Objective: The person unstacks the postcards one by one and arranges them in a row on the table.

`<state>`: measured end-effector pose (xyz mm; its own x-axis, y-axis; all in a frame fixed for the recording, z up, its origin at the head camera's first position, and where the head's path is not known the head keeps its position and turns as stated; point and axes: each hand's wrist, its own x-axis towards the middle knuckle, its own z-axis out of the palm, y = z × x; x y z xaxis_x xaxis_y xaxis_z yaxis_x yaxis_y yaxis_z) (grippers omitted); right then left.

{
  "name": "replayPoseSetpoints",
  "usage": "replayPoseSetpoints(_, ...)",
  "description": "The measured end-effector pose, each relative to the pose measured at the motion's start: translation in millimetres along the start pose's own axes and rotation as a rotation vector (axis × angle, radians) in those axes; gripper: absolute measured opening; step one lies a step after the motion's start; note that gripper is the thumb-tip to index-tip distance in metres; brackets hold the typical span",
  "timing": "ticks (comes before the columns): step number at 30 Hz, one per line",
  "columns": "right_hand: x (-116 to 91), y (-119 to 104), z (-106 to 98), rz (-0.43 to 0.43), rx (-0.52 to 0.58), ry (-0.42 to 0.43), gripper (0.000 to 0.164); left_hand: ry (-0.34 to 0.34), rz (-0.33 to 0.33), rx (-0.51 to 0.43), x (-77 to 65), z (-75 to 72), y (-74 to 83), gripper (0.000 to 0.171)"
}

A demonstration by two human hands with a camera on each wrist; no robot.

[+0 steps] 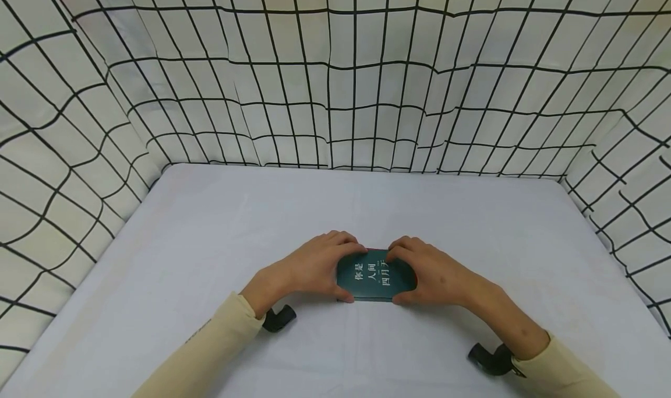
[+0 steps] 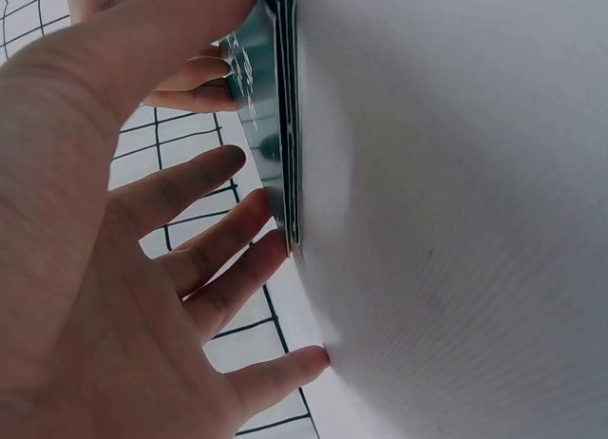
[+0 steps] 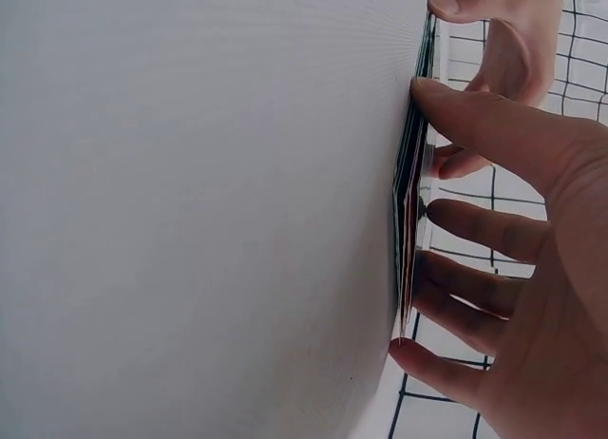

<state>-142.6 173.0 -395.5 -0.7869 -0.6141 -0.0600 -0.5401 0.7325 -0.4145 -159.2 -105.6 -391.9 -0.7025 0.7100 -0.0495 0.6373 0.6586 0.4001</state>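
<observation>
A small stack of thin booklets (image 1: 373,274) lies on the white table in the head view, its dark teal top cover printed with white Chinese characters. Red shows along its far edge, and the wrist views reveal several thin layers. My left hand (image 1: 321,267) holds the left end, thumb at the near edge and fingers at the far edge. At the right end my right hand (image 1: 432,273) grips it the same way, one fingertip over the cover. In the right wrist view the layers of the stack (image 3: 407,220) stand slightly apart at that end.
A white cloth covers the table (image 1: 262,211). White walls with a black grid net (image 1: 335,83) rise at the back and both sides. Black curved pieces sit under the left wrist (image 1: 279,318) and the right wrist (image 1: 490,360).
</observation>
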Motion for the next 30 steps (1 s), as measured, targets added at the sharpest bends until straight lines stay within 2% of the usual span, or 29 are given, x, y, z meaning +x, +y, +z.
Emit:
replayPoseSetpoints(12, 0.5, -3.8, -1.1, 0.021, 0.004, 0.002, 0.065, 0.004, -0.025, -0.041, -0.4, -2.8, -1.5, 0.08)
replayPoseSetpoints(20, 3.5, -4.3, -3.5, 0.024, -0.006, 0.004, 0.064, -0.011, -0.055, -0.109, -1.3, -8.2, -2.3, 0.079)
replayPoseSetpoints(30, 7.4, -3.3, -6.3, 0.054, 0.075, 0.03, 0.06, 0.026, -0.082, -0.156, -1.4, -14.3, -7.8, 0.075)
